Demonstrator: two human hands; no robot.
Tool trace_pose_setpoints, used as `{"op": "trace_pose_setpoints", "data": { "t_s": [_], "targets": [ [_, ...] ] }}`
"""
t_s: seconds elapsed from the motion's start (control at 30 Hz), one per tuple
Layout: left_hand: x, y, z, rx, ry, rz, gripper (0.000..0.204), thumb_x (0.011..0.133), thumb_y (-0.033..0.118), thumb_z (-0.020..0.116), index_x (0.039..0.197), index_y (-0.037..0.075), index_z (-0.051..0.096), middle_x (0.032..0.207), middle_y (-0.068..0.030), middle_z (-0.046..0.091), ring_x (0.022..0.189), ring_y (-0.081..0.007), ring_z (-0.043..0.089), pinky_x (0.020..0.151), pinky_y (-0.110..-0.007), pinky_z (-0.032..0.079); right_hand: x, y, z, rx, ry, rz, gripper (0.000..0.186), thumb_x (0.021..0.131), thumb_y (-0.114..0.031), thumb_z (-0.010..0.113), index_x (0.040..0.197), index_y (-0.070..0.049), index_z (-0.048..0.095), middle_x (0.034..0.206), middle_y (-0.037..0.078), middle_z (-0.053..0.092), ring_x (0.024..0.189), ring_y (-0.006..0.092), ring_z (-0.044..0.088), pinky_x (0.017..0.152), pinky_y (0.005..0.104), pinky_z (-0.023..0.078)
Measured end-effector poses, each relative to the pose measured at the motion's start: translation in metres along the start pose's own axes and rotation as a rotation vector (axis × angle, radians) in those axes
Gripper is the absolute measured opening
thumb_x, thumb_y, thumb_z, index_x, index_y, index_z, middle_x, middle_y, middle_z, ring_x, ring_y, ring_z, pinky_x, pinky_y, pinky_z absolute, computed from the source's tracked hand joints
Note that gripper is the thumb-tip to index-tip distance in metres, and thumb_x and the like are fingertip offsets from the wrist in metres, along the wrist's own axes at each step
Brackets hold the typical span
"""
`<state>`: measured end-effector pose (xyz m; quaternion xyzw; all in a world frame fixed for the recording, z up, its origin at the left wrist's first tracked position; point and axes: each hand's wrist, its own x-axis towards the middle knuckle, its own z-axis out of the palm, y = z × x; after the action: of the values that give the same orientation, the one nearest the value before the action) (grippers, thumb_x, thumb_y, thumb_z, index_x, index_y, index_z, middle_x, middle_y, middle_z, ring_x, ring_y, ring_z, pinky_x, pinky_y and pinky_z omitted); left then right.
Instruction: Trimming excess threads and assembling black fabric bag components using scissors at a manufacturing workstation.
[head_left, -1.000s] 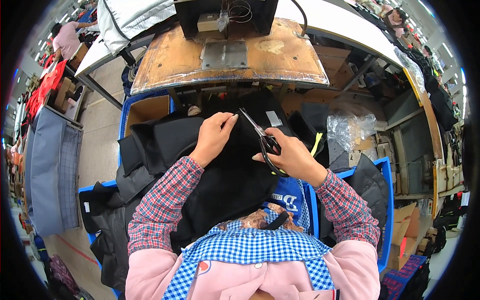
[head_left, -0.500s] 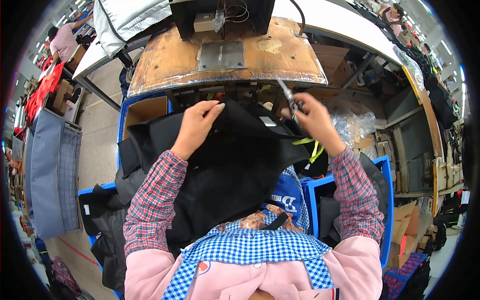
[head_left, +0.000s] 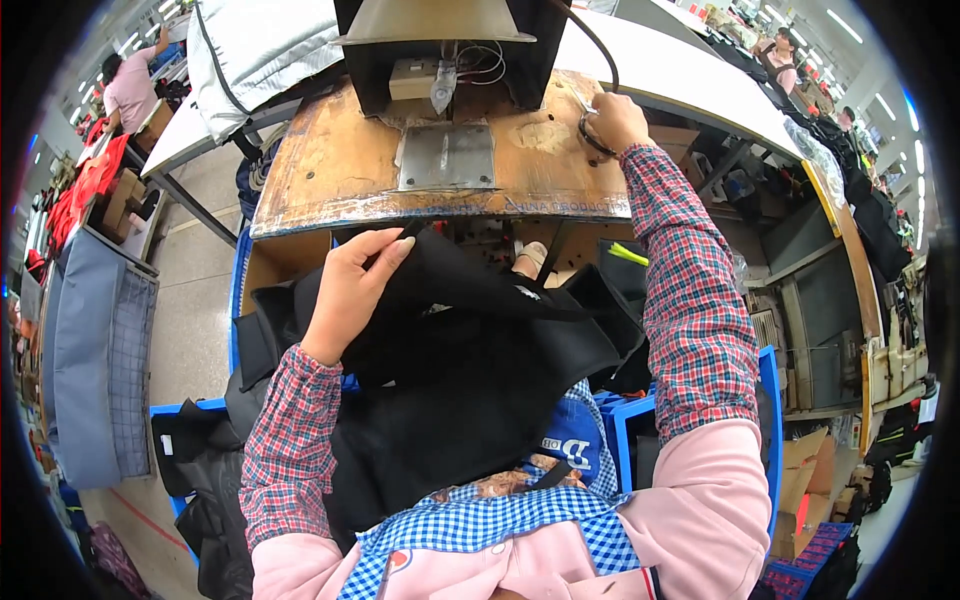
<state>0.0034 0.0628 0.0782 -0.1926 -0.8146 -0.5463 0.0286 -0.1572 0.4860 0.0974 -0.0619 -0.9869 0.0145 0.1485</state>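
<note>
Between thumb and forefinger, my left hand (head_left: 350,285) pinches the upper edge of a black fabric piece (head_left: 460,390). The cloth hangs from there and spreads over my lap, its folds hiding much of its shape. My right hand (head_left: 620,122) reaches far forward over the right part of the worn wooden worktop (head_left: 330,180). A pair of scissors (head_left: 590,140) is in its grip; a dark handle loop and a bit of the pale blade show, the rest is hidden by the fingers. A yellow-green strip (head_left: 628,254) lies beside my right sleeve.
A black machine housing (head_left: 375,65) stands on the worktop, above a metal plate (head_left: 447,156). Blue crates (head_left: 628,440) flank me; dark pieces fill the left one. A grey-covered rack (head_left: 95,350) is at the left. Two people are at work in the distance.
My right hand has moved forward with the scissors, from beside the cloth to over the worktop. The left hand has shifted slightly left and nearer, still pinching the fabric.
</note>
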Motion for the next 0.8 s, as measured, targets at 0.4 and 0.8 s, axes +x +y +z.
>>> {"op": "trace_pose_setpoints", "data": {
  "t_s": [0.4,0.8],
  "targets": [
    [0.009,0.0,-0.001,-0.065,-0.002,0.084,0.027,0.094,0.018,0.07,0.108,-0.005,0.069,0.084,-0.0023,0.068,0.078,-0.0068,0.059,0.072,-0.023,0.048,0.005,-0.026,0.022,0.083,-0.101,-0.155,0.025,0.088,-0.025,0.063,0.095,-0.005,0.075,0.092,0.017,0.073,0.087,0.0311,0.071,0.079,0.0408,0.056],
    [0.065,0.023,-0.025,-0.008,-0.055,0.05,0.03,0.091,0.02,0.071,0.107,-0.006,0.071,0.089,-0.0064,0.073,0.082,-0.0081,0.063,0.076,-0.024,0.051,-0.179,-0.156,-0.106,1.063,-0.869,-0.4,0.042,0.098,-0.025,0.057,0.132,0.0,0.053,0.115,0.013,0.067,0.107,0.0213,0.061,0.098,0.034,0.046]
  ]
}}
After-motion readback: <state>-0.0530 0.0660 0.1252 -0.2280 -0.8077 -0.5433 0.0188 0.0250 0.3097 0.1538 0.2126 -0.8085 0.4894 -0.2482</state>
